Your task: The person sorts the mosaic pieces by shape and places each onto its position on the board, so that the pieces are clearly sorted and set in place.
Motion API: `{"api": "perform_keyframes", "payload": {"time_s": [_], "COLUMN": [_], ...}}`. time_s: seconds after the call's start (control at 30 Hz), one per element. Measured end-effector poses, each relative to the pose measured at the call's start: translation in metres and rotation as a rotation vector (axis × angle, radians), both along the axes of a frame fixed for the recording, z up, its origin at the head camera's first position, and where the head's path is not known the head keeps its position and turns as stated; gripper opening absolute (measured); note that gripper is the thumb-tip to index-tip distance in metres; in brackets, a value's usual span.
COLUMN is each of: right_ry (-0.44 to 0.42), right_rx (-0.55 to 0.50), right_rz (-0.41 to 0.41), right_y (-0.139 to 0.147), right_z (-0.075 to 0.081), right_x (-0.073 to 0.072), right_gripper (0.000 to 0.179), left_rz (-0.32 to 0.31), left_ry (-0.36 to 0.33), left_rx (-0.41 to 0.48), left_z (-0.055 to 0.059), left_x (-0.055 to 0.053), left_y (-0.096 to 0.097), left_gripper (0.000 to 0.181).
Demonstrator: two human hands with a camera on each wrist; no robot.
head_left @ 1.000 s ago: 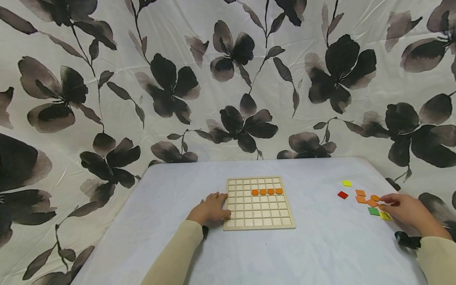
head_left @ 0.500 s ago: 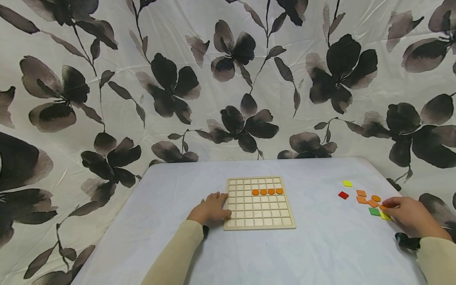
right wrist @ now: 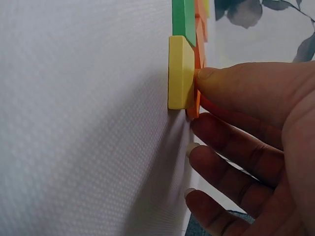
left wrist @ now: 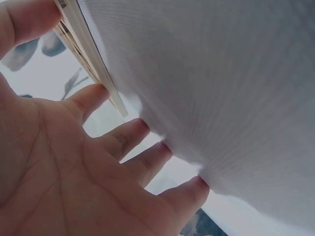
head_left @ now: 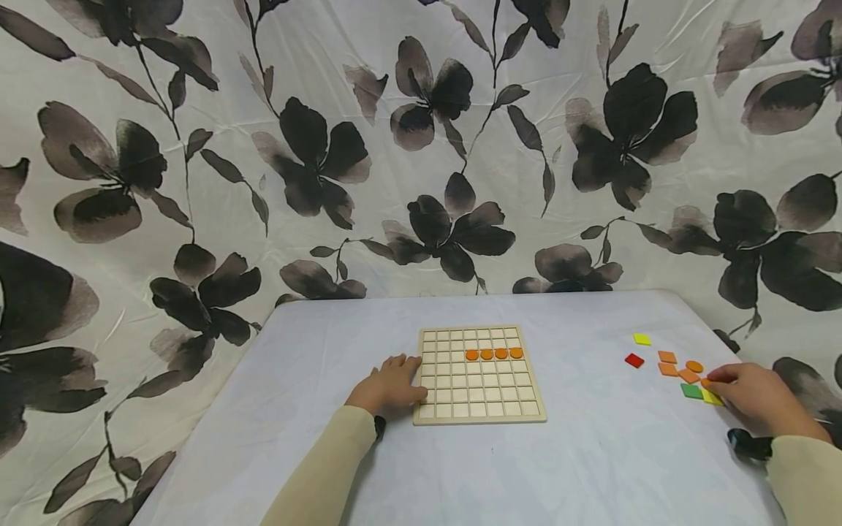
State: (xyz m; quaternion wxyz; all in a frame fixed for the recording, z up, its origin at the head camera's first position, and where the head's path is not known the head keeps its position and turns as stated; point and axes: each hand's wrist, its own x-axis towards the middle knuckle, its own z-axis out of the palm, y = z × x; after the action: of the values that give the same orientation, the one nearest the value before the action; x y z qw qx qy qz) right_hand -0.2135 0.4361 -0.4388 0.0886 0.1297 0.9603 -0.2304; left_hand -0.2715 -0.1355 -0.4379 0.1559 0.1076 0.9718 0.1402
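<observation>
A wooden grid board [head_left: 478, 394] lies on the table, with several orange round counters [head_left: 487, 354] in a row in its upper right part. My left hand [head_left: 389, 383] rests at the board's left edge, its thumb and forefinger touching the frame. In the left wrist view the other fingertips [left wrist: 199, 187] rest on the cloth. At the table's right, my right hand [head_left: 756, 391] pinches an orange round counter [right wrist: 195, 105] between thumb and forefinger. Beside it lie a yellow square tile [head_left: 712, 397] and a green tile [head_left: 691, 391]. The forefinger is partly hidden behind the thumb.
Around the right hand lie orange square tiles [head_left: 667, 370], another orange round counter [head_left: 693, 366], a red tile [head_left: 634, 361] and a yellow tile [head_left: 641, 339]. A white cloth [head_left: 316, 343] covers the table. Floral fabric [head_left: 368, 241] hangs behind it.
My right hand has lowered slightly and moved off the upper orange round counter, which now shows fully, onto the one below. The left hand and the board stay in place.
</observation>
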Motion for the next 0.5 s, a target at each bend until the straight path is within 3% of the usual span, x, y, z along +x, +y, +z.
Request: {"api": "perform_keyframes", "payload": {"time_s": [0.3, 0.5], "right_ry": [0.010, 0.011], "right_rx": [0.020, 0.032], "right_rz": [-0.065, -0.051], "right_y": [-0.0048, -0.0074], "right_z": [0.0009, 0.0036], "right_x": [-0.0030, -0.0033], "right_gripper": [0.042, 0.042], "left_rz": [-0.001, -0.002], "left_ry": [-0.001, -0.002], "left_rx": [-0.005, -0.003], "left_z": [-0.0035, -0.0024], "left_x": [-0.0015, -0.0021], "left_y": [-0.0017, -0.0008], "left_gripper": [0.075, 0.074]}}
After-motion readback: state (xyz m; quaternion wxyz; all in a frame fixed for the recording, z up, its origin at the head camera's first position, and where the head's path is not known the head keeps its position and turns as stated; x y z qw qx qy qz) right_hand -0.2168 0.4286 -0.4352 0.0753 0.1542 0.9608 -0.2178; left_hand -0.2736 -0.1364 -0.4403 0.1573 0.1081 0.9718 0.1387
